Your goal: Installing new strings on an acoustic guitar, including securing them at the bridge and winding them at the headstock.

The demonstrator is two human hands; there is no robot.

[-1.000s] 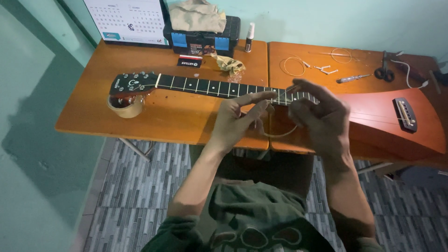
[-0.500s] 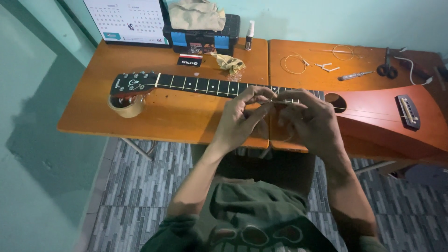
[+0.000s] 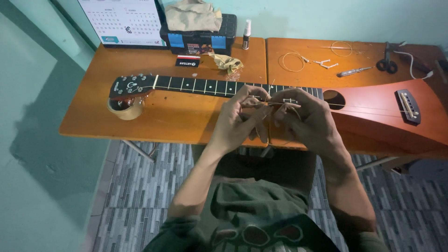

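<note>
Guitar [image 3: 373,112] lies flat across the bench [image 3: 168,116], neck to my left, unmoved since a second ago. My left hand [image 3: 235,123] and right hand [image 3: 310,123] have drawn closer over the upper frets, both pinched narrow on a thin string [image 3: 275,103] now pulled straight between them.

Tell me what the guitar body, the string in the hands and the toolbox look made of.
Guitar body: likely wood, smooth reddish-orange finish with soft sheen. String between left hand and right hand: thin, probably metal wire. Toolbox: apparently black plastic, blue latches.
</note>
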